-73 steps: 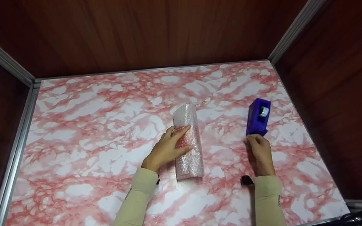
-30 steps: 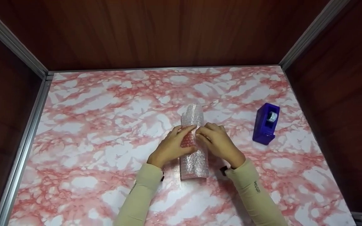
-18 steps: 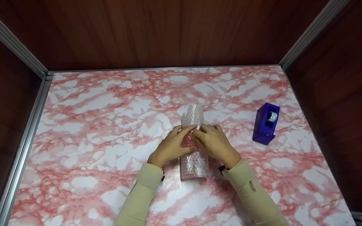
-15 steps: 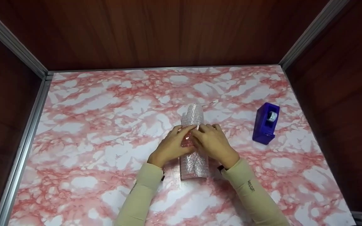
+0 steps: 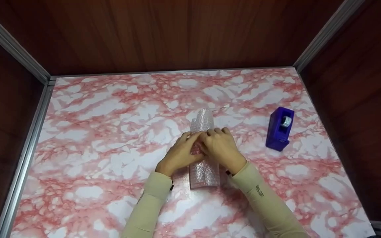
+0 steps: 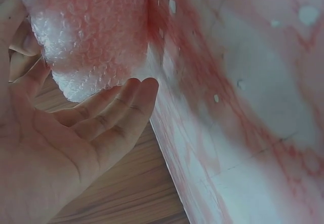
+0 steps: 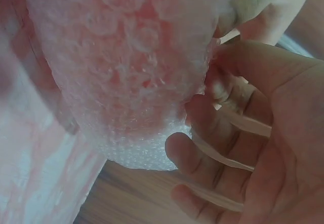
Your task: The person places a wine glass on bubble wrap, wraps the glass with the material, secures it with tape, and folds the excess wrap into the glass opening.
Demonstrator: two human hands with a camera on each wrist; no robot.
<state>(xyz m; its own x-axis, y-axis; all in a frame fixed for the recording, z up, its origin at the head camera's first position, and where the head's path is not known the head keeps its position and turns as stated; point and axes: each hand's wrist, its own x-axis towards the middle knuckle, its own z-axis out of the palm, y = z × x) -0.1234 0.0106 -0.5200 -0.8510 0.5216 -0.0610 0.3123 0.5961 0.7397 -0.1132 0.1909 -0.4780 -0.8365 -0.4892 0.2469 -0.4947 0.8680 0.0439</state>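
A roll of clear bubble wrap lies lengthwise on the table, with something reddish showing through its middle. My left hand rests on it from the left, thumb and index finger spread across the top. In the left wrist view, the other fingers stretch out beside the wrap's end. From the right, my right hand touches the same middle stretch with bent fingers, thumb and fingertips close to my left index finger. The right wrist view has that thumb at the edge of the bubble wrap. Whether it pinches anything is hidden.
A purple tape dispenser with a small roll of tape stands to the right of the hands. The red-and-white marbled table is enclosed by dark wooden panels at the back and both sides.
My right hand has left the tape dispenser, come left to the bubble wrap, and crept further over it towards my left hand. The left hand stays on the roll.
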